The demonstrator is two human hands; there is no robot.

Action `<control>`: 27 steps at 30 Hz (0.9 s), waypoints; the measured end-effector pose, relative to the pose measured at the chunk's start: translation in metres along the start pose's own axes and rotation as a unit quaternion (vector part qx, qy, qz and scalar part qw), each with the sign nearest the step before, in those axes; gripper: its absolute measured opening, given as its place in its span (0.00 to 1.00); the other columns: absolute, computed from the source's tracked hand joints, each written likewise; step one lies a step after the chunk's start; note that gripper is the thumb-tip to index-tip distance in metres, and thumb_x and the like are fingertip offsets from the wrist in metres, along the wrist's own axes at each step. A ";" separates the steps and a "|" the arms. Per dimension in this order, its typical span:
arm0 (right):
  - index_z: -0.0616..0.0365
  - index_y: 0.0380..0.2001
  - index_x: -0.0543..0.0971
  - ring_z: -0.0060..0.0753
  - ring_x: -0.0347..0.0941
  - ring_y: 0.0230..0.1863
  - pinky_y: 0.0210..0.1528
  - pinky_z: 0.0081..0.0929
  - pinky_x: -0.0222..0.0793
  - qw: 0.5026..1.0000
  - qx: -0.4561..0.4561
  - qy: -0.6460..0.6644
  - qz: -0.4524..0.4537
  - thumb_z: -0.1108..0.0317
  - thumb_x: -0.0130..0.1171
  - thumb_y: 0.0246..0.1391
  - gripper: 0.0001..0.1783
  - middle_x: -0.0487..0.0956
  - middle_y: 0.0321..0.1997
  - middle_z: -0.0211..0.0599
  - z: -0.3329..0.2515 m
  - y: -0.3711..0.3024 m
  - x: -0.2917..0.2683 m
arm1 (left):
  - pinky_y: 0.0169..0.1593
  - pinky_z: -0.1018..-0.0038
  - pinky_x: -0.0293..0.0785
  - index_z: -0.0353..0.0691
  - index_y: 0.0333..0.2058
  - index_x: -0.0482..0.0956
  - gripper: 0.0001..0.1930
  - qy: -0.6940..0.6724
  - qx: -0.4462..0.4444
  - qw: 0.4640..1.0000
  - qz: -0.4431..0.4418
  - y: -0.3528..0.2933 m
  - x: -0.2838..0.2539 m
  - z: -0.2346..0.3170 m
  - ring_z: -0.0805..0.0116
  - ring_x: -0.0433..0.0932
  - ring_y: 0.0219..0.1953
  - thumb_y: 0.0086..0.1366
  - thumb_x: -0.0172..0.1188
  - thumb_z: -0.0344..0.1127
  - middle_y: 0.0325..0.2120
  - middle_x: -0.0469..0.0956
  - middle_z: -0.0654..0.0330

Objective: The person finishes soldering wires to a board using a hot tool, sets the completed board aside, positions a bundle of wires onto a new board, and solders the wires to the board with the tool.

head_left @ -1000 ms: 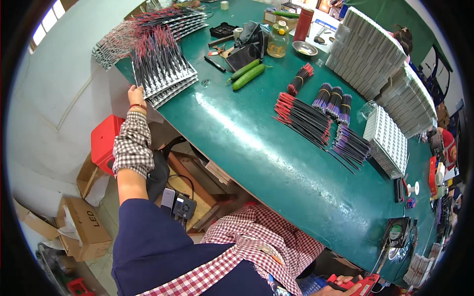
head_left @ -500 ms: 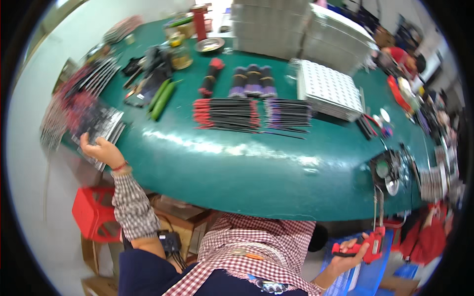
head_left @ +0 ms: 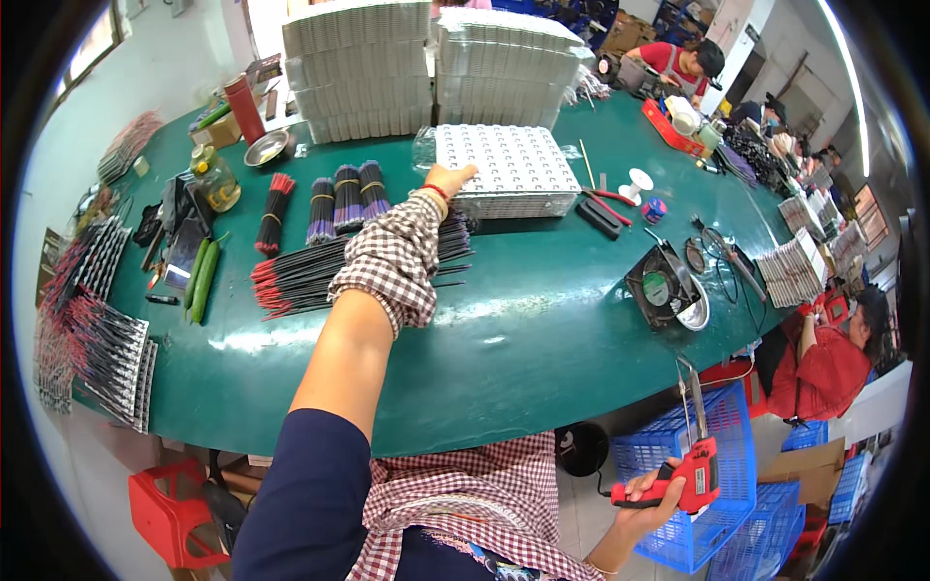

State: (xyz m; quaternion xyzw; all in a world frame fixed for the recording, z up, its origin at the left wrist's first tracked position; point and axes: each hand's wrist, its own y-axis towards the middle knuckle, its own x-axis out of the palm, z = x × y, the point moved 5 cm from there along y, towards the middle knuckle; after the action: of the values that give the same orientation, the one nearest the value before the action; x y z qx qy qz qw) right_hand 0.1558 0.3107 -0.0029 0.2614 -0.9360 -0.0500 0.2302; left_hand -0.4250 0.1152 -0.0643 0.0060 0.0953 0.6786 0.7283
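Observation:
My left hand [head_left: 448,181] reaches across the green table to the near left corner of a stack of white panels [head_left: 509,165] dotted with small dark marks. A finger lies over the top panel's edge; the hand looks closed on it, though most fingers are hidden. My right hand [head_left: 651,504] is wrapped round the grip of a red soldering gun [head_left: 699,476], held low past the table's front edge with its metal tip pointing up. Under my left forearm lie loose black wires with red ends [head_left: 295,281]. Behind them stand purple-ended wire bundles [head_left: 347,201].
Wired panels [head_left: 121,373] overhang the table's left end, near cucumbers [head_left: 203,279] and a bottle [head_left: 215,182]. Tall wrapped stacks [head_left: 358,77] stand behind. At right are a small fan [head_left: 661,289], black-and-red pliers [head_left: 601,215] and a white spool [head_left: 636,184]. Blue crates [head_left: 678,441] sit below; other people work farther right.
My left hand has moved from the wired panels at the left to the white panel stack. The view has swung right. My right hand still holds the soldering gun.

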 end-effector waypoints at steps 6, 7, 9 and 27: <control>0.60 0.45 0.66 0.19 0.59 0.12 0.16 0.21 0.59 0.997 0.035 -0.026 0.067 0.53 0.47 0.61 0.20 0.67 0.17 0.30 0.003 0.008 -0.034 | 0.49 0.71 0.69 0.30 0.46 0.74 0.17 -0.203 0.037 0.977 -0.048 -0.004 -0.015 0.031 0.65 0.77 0.44 0.55 0.58 0.24 0.43 0.79 0.54; 0.60 0.45 0.66 0.19 0.59 0.12 0.16 0.21 0.59 0.997 0.040 -0.026 0.067 0.53 0.47 0.61 0.20 0.67 0.17 0.30 0.006 0.010 -0.031 | 0.50 0.69 0.70 0.30 0.47 0.72 0.18 -0.251 0.058 0.966 -0.030 -0.022 -0.023 0.061 0.63 0.76 0.45 0.55 0.55 0.22 0.43 0.78 0.53; 0.59 0.46 0.66 0.17 0.57 0.12 0.15 0.17 0.56 0.999 0.019 -0.015 0.032 0.52 0.45 0.63 0.20 0.66 0.16 0.29 0.009 0.014 -0.012 | 0.52 0.66 0.72 0.29 0.52 0.66 0.21 -0.422 -0.022 0.902 -0.088 -0.068 -0.037 0.115 0.60 0.74 0.48 0.58 0.47 0.19 0.49 0.73 0.51; 0.56 0.48 0.67 0.54 0.50 0.68 0.60 0.64 0.57 0.911 0.336 0.172 -0.163 0.49 0.49 0.59 0.23 0.58 0.65 0.57 0.109 -0.026 0.108 | 0.63 0.38 0.40 0.51 0.65 0.54 0.43 0.394 0.147 0.856 -0.300 -0.413 -0.078 0.067 0.43 0.41 0.68 0.54 0.62 0.55 0.67 0.45 0.48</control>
State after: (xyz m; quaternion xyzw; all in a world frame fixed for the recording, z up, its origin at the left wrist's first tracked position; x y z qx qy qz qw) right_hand 0.0367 0.2300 -0.0615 0.4769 -0.7877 0.2766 0.2750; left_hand -0.0126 0.0131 -0.0452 -0.1841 0.4703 0.3506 0.7887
